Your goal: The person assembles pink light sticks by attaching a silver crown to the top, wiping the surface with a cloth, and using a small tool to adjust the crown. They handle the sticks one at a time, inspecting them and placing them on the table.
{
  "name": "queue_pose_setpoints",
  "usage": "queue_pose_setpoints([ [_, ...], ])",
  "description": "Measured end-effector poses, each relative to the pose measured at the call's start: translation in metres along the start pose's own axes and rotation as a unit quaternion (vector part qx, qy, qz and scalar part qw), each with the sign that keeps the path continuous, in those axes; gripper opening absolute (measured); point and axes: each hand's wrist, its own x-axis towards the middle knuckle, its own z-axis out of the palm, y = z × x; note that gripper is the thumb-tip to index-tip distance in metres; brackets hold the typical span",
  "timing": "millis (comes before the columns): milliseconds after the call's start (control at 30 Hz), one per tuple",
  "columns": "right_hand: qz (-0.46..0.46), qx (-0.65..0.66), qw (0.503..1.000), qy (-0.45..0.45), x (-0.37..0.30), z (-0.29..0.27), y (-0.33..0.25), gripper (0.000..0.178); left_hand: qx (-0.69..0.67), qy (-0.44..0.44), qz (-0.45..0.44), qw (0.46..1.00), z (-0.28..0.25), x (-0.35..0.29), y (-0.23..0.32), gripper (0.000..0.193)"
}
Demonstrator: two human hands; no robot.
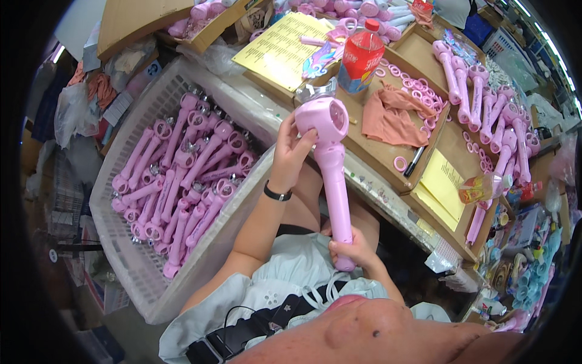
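A pink plastic toy wand (331, 176) is held upright in front of my body, tilted slightly. Its thick round head has a clear window in one side, and a clear plastic piece (318, 91) shows at its top. My left hand (293, 148) is closed around the side of the head, with the thumb pressed on the pink shell. Lower down, my right hand (356, 247) wraps the bottom end of the handle. A white plastic basket (242, 191) full of similar pink wands (182, 164) stands to my left.
On the workbench lie a red-capped bottle (361, 57), an orange cloth (394, 115), pink rings (418, 91), a black marker (414, 161) and yellow printed sheets (282, 45). More pink wands (464, 91) fill a cardboard tray at right. An open carton (145, 24) sits at far left.
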Motion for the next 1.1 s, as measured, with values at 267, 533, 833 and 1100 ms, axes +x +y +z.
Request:
queue_pose_setpoints([
  [267,0.028,0.153,0.982,-0.105,-0.002,-0.003,0.004,0.034,0.118,-0.018,0.025,0.993,0.004,-0.001,0.006,0.042],
  [533,0.0,0.218,0.96,-0.174,-0.003,0.006,-0.002,0.045,-0.16,-0.005,-0.116,0.98,-0.002,-0.007,-0.001,0.043],
  [833,-0.045,-0.434,0.862,0.258,-0.008,0.043,-0.022,0.055,0.119,0.029,0.09,0.988,0.001,-0.01,0.006,0.056],
  [1100,-0.008,-0.525,0.81,0.261,-0.013,0.052,-0.019,0.055,0.243,0.044,0.037,0.968,-0.015,-0.01,-0.001,0.056],
])
